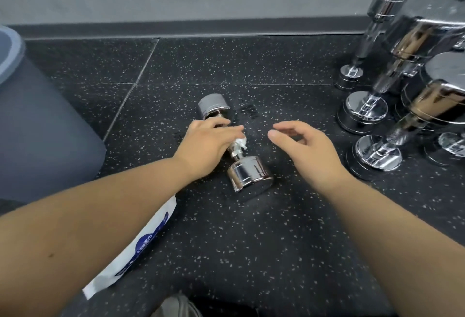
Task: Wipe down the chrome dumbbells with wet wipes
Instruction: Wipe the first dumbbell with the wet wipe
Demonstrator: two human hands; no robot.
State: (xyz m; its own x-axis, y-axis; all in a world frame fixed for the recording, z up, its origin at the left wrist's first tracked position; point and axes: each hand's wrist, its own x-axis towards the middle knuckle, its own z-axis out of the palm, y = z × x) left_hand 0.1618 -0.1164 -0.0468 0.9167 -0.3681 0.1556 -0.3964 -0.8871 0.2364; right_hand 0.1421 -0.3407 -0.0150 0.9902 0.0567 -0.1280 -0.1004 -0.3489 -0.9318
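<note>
A small chrome dumbbell [247, 172] lies on the black speckled floor, one head far, one head near. My left hand [205, 144] covers its handle and holds a crumpled white wet wipe [240, 142] against the bar. My right hand [305, 147] hovers just right of the dumbbell, fingers loosely curved, holding nothing. A white and blue wet wipe pack [141, 243] lies under my left forearm.
Several larger chrome dumbbells [377, 113] stand on end at the right, close to my right hand. A grey bin [37, 128] stands at the left. A grey wall with a dark skirting [201, 27] runs along the far side.
</note>
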